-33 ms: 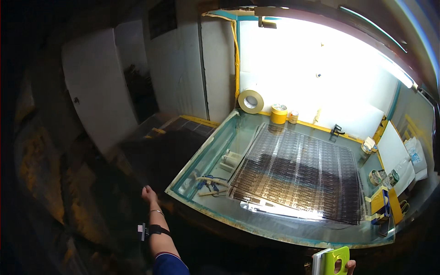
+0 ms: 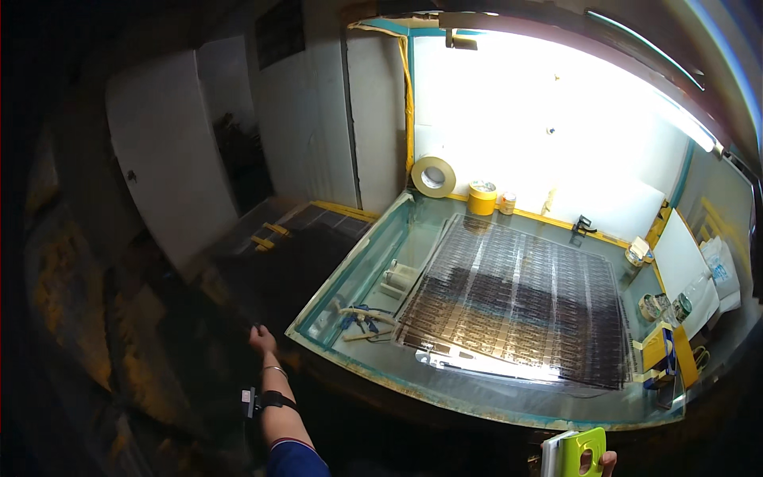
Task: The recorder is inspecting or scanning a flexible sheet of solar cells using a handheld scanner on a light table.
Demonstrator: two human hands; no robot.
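My left hand [image 2: 262, 339] reaches out at the lower left. Its fingers are closed at the near edge of a dark sheet [image 2: 278, 274], whose outline is hard to make out in the shadow. At the bottom right, my right hand [image 2: 608, 463] shows only by its fingers, wrapped round a lime-green and white slab-like thing [image 2: 584, 455] with an oval hole. Between and beyond the hands, a patterned film sheet [image 2: 517, 298] with rows of dark marks lies on a glass-topped table [image 2: 381, 389] with a teal frame.
Tape rolls [image 2: 433, 176] and a yellow roll [image 2: 482, 199] stand along the table's back edge. Blue-handled tools [image 2: 363, 318] are at its left. Small rolls [image 2: 654, 307] and a blue and yellow box [image 2: 658, 358] sit at its right. A tube lamp [image 2: 683, 123] hangs above.
My left hand has shifted slightly right and down. The dark sheet has shifted too, uncovering more of the yellow strips behind it. My right hand looks unmoved.
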